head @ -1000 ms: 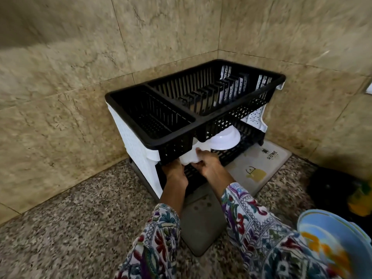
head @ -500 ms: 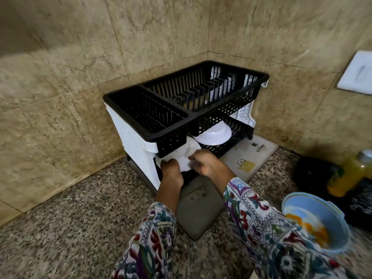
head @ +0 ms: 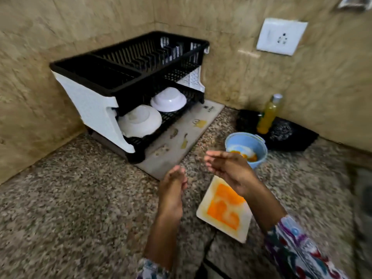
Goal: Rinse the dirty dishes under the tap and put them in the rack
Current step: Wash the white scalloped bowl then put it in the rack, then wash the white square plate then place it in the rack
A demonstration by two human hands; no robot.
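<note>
Grip: while nothing is held, both hands are seen above the desk [head: 70, 198], the left hand [head: 174, 185] and right hand [head: 227, 168] with fingers relaxed and released, empty.
Step in hand: a pause between dishes is judged; two white bowls [head: 141, 121] are lodged upside down on the lower tier of the rack [head: 90, 105], so part of the task is taken as done.
Dirty dishes: a square plate [head: 224, 210] smeared orange is lying flat on the desk just below the right hand; a blue bowl [head: 259, 147] with orange residue is standing just beyond that hand.
Next move: one of these is to be picked up and carried to the tap, which is not in view; a firm hold on the plate's rim is called for, since the smear is judged slippery.
Around: a mat [head: 171, 154] is spread under the rack; a yellow bottle [head: 268, 115] is standing on a dark tray [head: 291, 140] by the wall; a socket [head: 281, 36] is fixed above.
In the way: nothing is seen between hands and plate; the upper tier is unfilled.
</note>
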